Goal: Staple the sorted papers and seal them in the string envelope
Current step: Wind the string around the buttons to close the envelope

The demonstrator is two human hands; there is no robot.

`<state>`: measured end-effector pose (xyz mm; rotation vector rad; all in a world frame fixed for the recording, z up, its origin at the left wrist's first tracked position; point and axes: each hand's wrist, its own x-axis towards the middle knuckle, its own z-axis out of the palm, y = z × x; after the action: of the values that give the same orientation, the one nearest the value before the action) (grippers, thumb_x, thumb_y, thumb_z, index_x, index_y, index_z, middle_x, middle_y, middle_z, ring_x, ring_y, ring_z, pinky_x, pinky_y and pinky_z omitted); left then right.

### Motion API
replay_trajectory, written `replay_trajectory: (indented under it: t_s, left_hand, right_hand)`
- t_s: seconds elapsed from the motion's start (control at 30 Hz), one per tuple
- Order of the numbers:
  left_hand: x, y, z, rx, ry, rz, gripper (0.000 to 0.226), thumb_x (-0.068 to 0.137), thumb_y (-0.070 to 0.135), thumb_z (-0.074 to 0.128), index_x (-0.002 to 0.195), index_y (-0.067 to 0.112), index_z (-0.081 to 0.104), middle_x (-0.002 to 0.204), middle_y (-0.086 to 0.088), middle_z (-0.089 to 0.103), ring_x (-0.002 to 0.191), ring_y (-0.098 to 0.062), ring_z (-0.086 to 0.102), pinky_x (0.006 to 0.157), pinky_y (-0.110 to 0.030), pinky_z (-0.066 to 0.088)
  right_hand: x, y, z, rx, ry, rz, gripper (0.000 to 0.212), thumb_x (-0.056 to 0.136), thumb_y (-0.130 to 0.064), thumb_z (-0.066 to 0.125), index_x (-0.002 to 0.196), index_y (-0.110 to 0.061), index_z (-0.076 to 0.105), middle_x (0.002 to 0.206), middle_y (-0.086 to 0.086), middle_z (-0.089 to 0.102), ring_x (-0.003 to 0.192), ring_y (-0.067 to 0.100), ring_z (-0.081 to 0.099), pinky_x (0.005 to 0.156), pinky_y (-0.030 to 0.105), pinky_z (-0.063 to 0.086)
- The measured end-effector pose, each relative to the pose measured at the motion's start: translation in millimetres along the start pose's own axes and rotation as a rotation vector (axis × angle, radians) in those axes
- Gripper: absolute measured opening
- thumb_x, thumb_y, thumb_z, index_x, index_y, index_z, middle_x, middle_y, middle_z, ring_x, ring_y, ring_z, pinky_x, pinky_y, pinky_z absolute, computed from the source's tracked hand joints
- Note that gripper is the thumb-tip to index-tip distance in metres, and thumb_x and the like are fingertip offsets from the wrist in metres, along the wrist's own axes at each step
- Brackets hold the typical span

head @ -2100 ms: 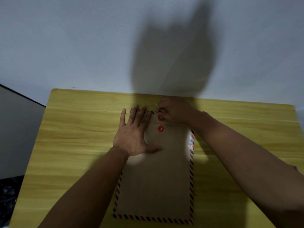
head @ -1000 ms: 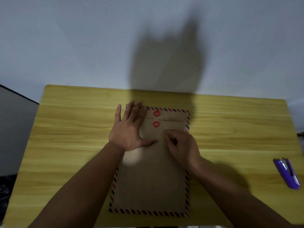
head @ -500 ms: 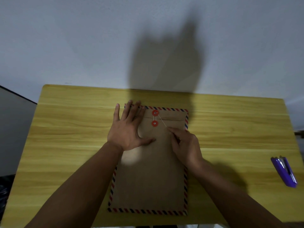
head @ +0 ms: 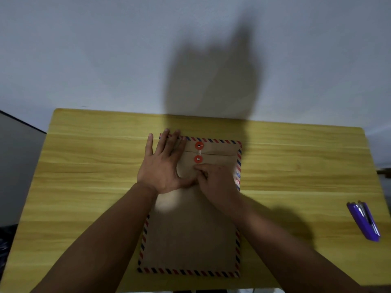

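Brown string envelope (head: 190,235) lies mid-counter (head: 84,166). Our left hand (head: 163,168) presses flat beside the lower red button (head: 198,159); our right hand (head: 215,180), below it, seemingly pinches string. Sealing step: next, tuck the end.

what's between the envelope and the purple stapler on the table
Only bare yellow table, part of it shadowed by the right arm. The head view shows nothing lying between the envelope and the purple stapler.
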<state>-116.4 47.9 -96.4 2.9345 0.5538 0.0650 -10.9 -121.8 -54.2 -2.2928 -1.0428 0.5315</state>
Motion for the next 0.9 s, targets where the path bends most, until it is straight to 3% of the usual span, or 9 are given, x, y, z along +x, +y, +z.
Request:
replay_trajectory:
  t_s: [0.17,0.23,0.33,0.43,0.53,0.63,0.73,0.9]
  left_hand:
    - [0,-2,2,0.001,0.007,0.007,0.122,0.075,0.102,0.032,0.165,0.020,0.030,0.176,-0.004,0.018,0.165,-0.029,0.003,0.127,-0.069,0.005]
    - [-1,-1,3,0.003,0.010,0.011,0.122,0.075,0.101,0.034,0.165,0.019,0.032,0.176,-0.005,0.018,0.165,-0.030,0.004,0.127,-0.069,0.005]
    - [0,-2,2,0.000,0.004,0.012,0.123,0.073,0.100,0.039,0.165,0.019,0.031,0.176,-0.005,0.019,0.165,-0.030,0.004,0.127,-0.070,0.005]
    - [-1,-1,1,-0.009,-0.002,0.011,0.124,0.073,0.103,0.034,0.166,0.021,0.029,0.176,-0.005,0.019,0.165,-0.030,0.005,0.127,-0.070,0.004]
    - [0,1,-1,0.001,-0.030,0.005,0.126,0.072,0.106,0.030,0.167,0.023,0.026,0.177,-0.003,0.017,0.165,-0.030,0.003,0.128,-0.069,0.004]
    - [2,3,-3,0.012,-0.063,-0.012,0.132,0.069,0.108,0.026,0.167,0.019,0.024,0.176,-0.004,0.019,0.165,-0.029,-0.001,0.129,-0.067,0.003]
    - [2,4,-4,0.005,-0.086,-0.029,0.136,0.067,0.110,0.024,0.168,0.018,0.021,0.174,-0.007,0.024,0.165,-0.028,-0.002,0.129,-0.066,0.000]
    - [1,3,-6,-0.015,-0.047,-0.019,0.137,0.067,0.109,0.027,0.168,0.017,0.019,0.178,-0.005,0.009,0.165,-0.030,0.007,0.128,-0.067,0.005]
  right_hand:
    - [6,-4,-2,-0.016,-0.023,-0.004,0.029,0.095,-0.020,0.063,0.121,-0.015,0.076,0.114,0.005,0.078,0.103,0.019,0.072,0.099,0.036,0.054]
    - [13,-8,-6,-0.046,-0.098,0.004,0.030,0.096,-0.024,0.062,0.122,-0.018,0.075,0.119,0.004,0.076,0.108,0.020,0.069,0.101,0.032,0.051]
    - [34,-18,-13,-0.269,-0.282,-0.060,0.029,0.095,-0.027,0.058,0.119,-0.022,0.073,0.113,0.003,0.074,0.098,0.019,0.067,0.084,0.031,0.050]
    - [57,-35,-26,-0.430,-0.395,-0.177,0.026,0.097,-0.025,0.055,0.116,-0.021,0.071,0.107,0.005,0.071,0.092,0.022,0.067,0.070,0.029,0.041]
    - [80,-47,-38,-0.356,-0.475,-0.243,0.024,0.098,-0.020,0.050,0.110,-0.019,0.071,0.115,0.006,0.071,0.101,0.028,0.065,0.073,0.030,0.038]
    - [101,-54,-42,-0.199,-0.590,-0.252,0.024,0.098,-0.011,0.050,0.105,-0.018,0.071,0.115,0.006,0.071,0.096,0.024,0.063,0.081,0.033,0.047]
    - [121,-58,-41,-0.093,-0.598,-0.223,0.027,0.094,-0.004,0.049,0.098,-0.017,0.073,0.101,0.000,0.071,0.089,0.016,0.063,0.078,0.029,0.049]
    - [141,-52,-42,-0.084,-0.491,-0.175,0.025,0.091,-0.004,0.051,0.097,-0.014,0.074,0.073,-0.011,0.061,0.065,0.005,0.056,0.064,0.025,0.041]
